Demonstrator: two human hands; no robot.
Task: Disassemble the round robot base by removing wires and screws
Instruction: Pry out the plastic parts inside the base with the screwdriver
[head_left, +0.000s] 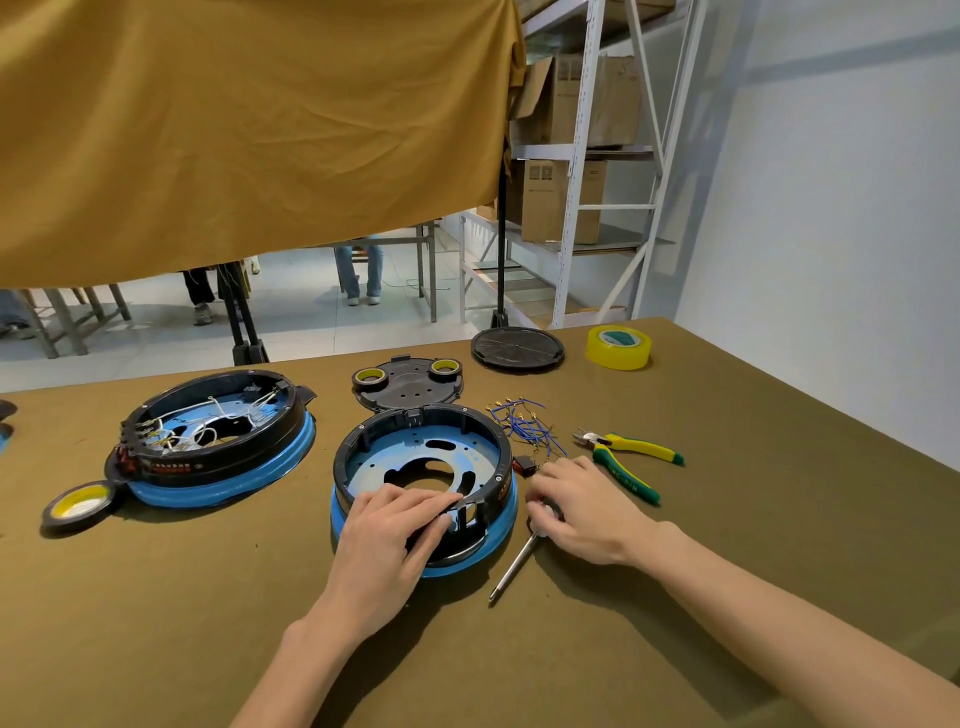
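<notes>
Landmark: the near round base (423, 470), black ring on a blue skirt, lies on the olive table (727, 545) in front of the person; every place below is given from it.
Done, by the look of it: the inside of this base shows only the bare blue plate with its cut-outs, no wires in it. A loose bunch of blue wires (524, 423) with small terminals lies just beyond its right edge, and a small red-and-black switch (525, 464) rests beside its right rim.
Left, as a judgement: the black ring sits on the blue skirt, so any screws joining them likely remain; I cannot make out screw heads. A second base (208, 441) to the left is full of white wires and looks untouched.
Left hand (395, 530): lies over the near rim of the base, fingers curled round a black part at the rim wall, thumb on the inner side.
Right hand (582, 512): just right of the base, resting on the table with fingers closed round the handle of a screwdriver (511, 569), whose shaft points toward the person, tip clear of the base.
Also near: pliers (628, 457) further right; a black cover plate (408, 387) beyond the base.
</notes>
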